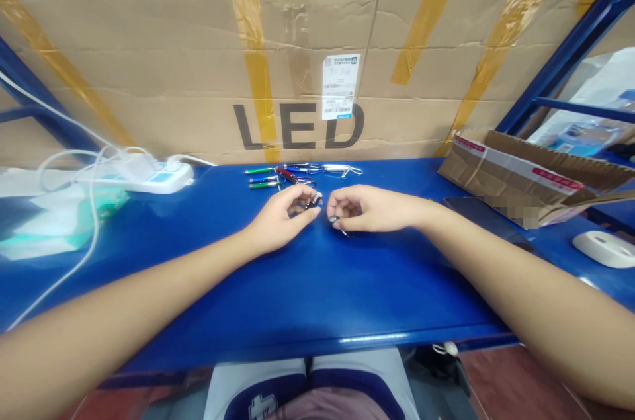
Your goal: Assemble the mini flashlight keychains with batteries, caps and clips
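My left hand (284,216) is closed, thumb and fingers pinching a small dark tube with a silver end (316,199), which looks like part of a mini flashlight. Just right of it, my right hand (370,208) pinches a small silver cap (334,219), and a short pale cord hangs below it. The two pieces are apart, with a narrow gap between the hands. Fingers hide much of both. Behind the hands lie several mini flashlights (262,184) in green, blue, red and silver, some with cord loops.
The blue table (307,294) backs onto a big taped carton (188,76) marked LED. A white power strip (171,178) with cables and a green-white packet (64,221) sit left. An open cardboard box (496,172) and a white rounded device (606,248) stand right.
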